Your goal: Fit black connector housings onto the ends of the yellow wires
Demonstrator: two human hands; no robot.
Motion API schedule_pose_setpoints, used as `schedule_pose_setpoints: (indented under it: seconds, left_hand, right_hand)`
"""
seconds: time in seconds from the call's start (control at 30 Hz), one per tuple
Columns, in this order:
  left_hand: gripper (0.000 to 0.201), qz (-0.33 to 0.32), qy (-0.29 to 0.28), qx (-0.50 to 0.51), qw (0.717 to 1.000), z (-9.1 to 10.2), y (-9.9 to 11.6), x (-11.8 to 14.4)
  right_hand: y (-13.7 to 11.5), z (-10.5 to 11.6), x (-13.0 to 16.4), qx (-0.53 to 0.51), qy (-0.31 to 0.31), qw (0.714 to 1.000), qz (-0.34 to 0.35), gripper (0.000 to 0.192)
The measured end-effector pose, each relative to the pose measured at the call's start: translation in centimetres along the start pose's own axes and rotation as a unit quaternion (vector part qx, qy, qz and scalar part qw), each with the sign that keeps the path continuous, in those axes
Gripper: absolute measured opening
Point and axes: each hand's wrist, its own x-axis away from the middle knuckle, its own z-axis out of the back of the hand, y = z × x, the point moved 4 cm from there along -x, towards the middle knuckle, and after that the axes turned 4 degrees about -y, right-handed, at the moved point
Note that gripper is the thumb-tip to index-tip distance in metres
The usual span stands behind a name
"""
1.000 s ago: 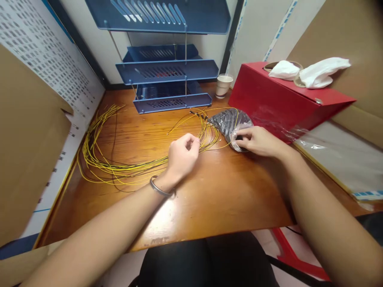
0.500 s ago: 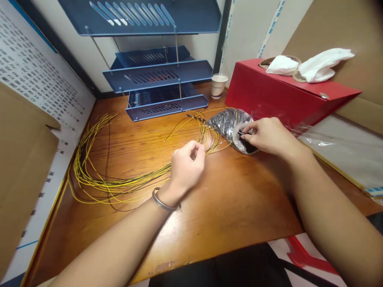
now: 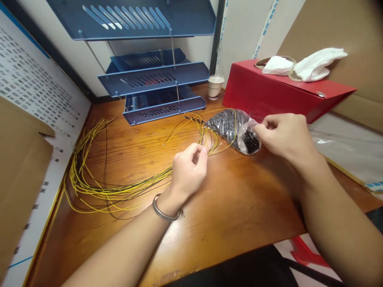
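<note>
My left hand (image 3: 190, 167) is closed in a pinch above the table, just in front of the wire ends. What its fingertips hold is too small to make out. Behind it, a bundle of yellow and black wires (image 3: 119, 191) curves leftward over the wood, with dark connectors (image 3: 196, 119) at some ends. A clear plastic bag (image 3: 229, 123) of small black pieces (image 3: 251, 141) lies to the right, its mouth folded back and facing me. At that mouth my right hand (image 3: 281, 133) is closed, thumb and finger pinching the bag's upper rim.
A blue tiered tray rack (image 3: 155, 79) stands at the back of the wooden table (image 3: 233, 215). Beside it is a paper cup (image 3: 215, 87). A red box (image 3: 269, 87) with white tissues (image 3: 317, 65) stands back right. Cardboard (image 3: 20, 159) flanks the left side.
My right hand's fingers have come out of the bag's opening to its rim, and the mouth has shifted slightly right. My left hand keeps its pinch. The view has shifted a little.
</note>
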Motion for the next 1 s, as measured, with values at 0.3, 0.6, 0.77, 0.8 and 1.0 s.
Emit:
schedule_pose_setpoints:
  seconds: [0.3, 0.6, 0.77, 0.8, 1.0]
  left_hand:
    - [0.027, -0.008, 0.012, 0.006, 1.000, 0.2, 0.1, -0.1]
    - [0.029, 0.002, 0.006, 0.029, 1.000, 0.3, 0.2, 0.0]
    - [0.028, -0.014, 0.002, 0.018, 1.000, 0.2, 0.3, 0.0]
    - [0.028, -0.018, -0.001, 0.014, 1.000, 0.2, 0.3, 0.0]
    - [0.028, -0.038, -0.009, 0.000, 0.999, 0.1, 0.6, 0.0]
  right_hand:
    - [-5.4, -6.5, 3.2, -0.438, -0.203, 0.875, 0.031, 0.018]
    - [-4.7, -8.6, 4.0, -0.558, -0.192, 0.807, -0.023, 0.023]
    - [-4.9, -8.6, 4.2, -0.556, -0.191, 0.809, -0.021, 0.023]
    - [-4.9, -8.5, 4.2, -0.557, -0.184, 0.810, -0.022, 0.022]
    - [-4.8, -8.4, 4.0, -0.583, -0.175, 0.791, -0.059, 0.023]
